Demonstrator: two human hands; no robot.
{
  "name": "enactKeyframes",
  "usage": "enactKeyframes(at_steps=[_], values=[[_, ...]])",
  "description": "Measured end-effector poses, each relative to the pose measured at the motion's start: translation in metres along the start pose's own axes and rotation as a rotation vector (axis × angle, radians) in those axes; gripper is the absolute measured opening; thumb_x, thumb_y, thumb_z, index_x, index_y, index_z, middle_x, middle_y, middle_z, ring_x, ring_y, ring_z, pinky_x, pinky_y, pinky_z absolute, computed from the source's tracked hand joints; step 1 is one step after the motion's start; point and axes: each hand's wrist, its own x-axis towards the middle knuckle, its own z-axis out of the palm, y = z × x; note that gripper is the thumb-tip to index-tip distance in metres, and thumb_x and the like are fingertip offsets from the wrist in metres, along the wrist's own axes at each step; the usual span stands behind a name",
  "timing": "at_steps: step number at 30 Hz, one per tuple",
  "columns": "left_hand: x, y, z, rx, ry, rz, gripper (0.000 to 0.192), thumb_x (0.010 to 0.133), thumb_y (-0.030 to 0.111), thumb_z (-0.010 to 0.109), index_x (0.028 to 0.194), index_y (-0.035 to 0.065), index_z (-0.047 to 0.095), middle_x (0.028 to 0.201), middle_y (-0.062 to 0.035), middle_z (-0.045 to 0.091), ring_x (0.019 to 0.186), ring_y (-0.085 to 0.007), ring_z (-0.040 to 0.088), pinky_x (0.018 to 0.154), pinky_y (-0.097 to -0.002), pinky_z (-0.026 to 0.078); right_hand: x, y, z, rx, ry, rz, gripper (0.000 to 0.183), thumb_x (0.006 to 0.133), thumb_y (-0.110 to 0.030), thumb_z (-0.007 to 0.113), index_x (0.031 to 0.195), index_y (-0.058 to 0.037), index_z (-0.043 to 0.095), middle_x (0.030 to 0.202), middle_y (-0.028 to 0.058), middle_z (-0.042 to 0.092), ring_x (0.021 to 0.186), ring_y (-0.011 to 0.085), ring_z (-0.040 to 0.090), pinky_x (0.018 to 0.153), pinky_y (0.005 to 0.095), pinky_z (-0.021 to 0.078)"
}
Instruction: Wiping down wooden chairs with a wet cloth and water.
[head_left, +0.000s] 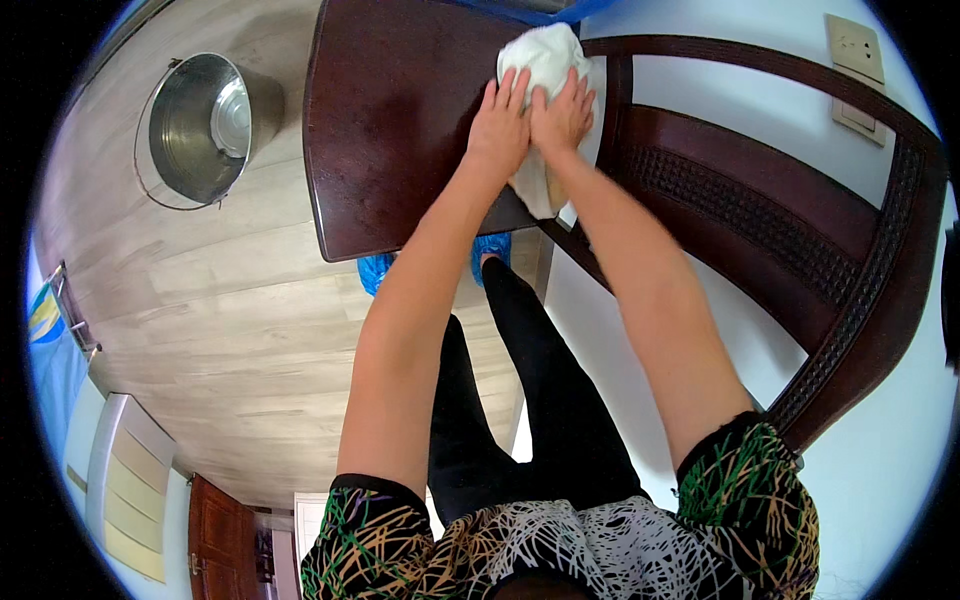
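Observation:
My left hand (501, 133) and my right hand (559, 120) lie side by side on a bunched white cloth (546, 52). Both press it down with their fingers stretched forward. Beneath is the dark brown wooden seat (397, 135) of a chair, and the cloth sits along its right side, close to the backrest (742, 187). A lighter tail of the cloth hangs towards me below my wrists, near the seat's front corner. My palms and the cloth hide that part of the seat.
Left of the chair, a metal bucket (259, 94) with a wire handle stands on the wood-look floor (247, 322). A white wall with a socket plate (855, 52) is behind the backrest. Blue shoe covers (491, 251) show by the seat's near edge. A brown door (221, 536) is at lower left.

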Motion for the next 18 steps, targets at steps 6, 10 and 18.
enactKeyframes(at_steps=[6,10,18], values=[[0.019,0.001,0.001,0.04,0.01,-0.058,0.046,0.085,0.026,0.053,0.13,0.0148,0.049,0.151,-0.0135,0.014,0.139,-0.0319,0.011,0.11,-0.0451,0.017,0.038,0.0,-0.012,0.17,0.001,0.077,0.055,0.072,-0.034,0.058,0.115,-0.0022,0.046,0.113,0.0215,0.055,0.108,0.0391,0.05,0.092,0.0453,0.039],[0.025,0.008,0.005,-0.012,0.018,-0.042,0.043,0.084,0.025,0.054,0.126,0.0131,0.054,0.151,-0.0118,0.013,0.139,-0.03,0.012,0.11,-0.0446,0.018,0.027,0.016,-0.002,0.132,0.187,-0.02,0.051,0.075,-0.029,0.055,0.117,-0.0021,0.046,0.115,0.0219,0.054,0.107,0.0373,0.051,0.092,0.0441,0.0394],[-0.046,0.018,0.037,-0.074,-0.208,0.412,0.058,0.078,0.027,0.061,0.131,0.0083,0.048,0.152,-0.0058,0.013,0.14,-0.0235,0.012,0.11,-0.0448,0.018,-0.092,0.034,0.026,0.05,-0.033,0.75,0.062,0.089,-0.032,0.039,0.133,0.0092,0.024,0.129,0.0318,0.036,0.114,0.0441,0.044,0.097,0.0479,0.0369]])
